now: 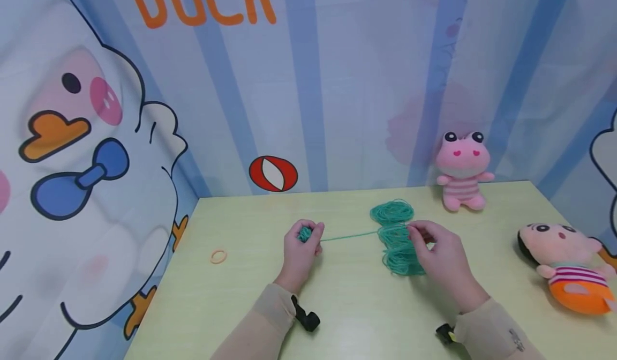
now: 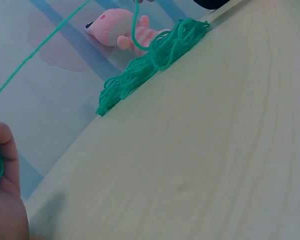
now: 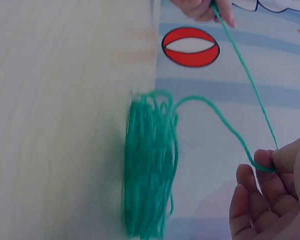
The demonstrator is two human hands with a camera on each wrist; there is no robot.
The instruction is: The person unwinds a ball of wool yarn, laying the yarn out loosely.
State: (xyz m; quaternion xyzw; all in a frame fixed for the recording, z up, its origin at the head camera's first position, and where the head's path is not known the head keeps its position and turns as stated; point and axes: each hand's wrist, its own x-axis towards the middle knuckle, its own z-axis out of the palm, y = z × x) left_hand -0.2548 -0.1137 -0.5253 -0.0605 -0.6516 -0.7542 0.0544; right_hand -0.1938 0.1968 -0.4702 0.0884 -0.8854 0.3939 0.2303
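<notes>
My left hand (image 1: 301, 244) grips a small wound ball of green yarn (image 1: 304, 234), partly hidden by the fingers. From it a single strand (image 1: 349, 236) runs taut across to my right hand (image 1: 441, 253), whose thumb and forefinger pinch it. Under and beside the right hand, a loose heap of green yarn (image 1: 402, 258) lies on the table in looped bundles. In the right wrist view a slack length of yarn (image 3: 210, 105) arcs from the heap (image 3: 149, 170) up to the pinching fingertips (image 3: 266, 157); the other fingers are loosely bent.
A pale ring (image 1: 218, 256) lies on the table (image 1: 231, 306) at the left. A pink plush toy (image 1: 464, 172) sits at the back right, and a plush doll in orange (image 1: 569, 269) lies near the right edge. A printed cloth backdrop (image 1: 337, 81) stands behind.
</notes>
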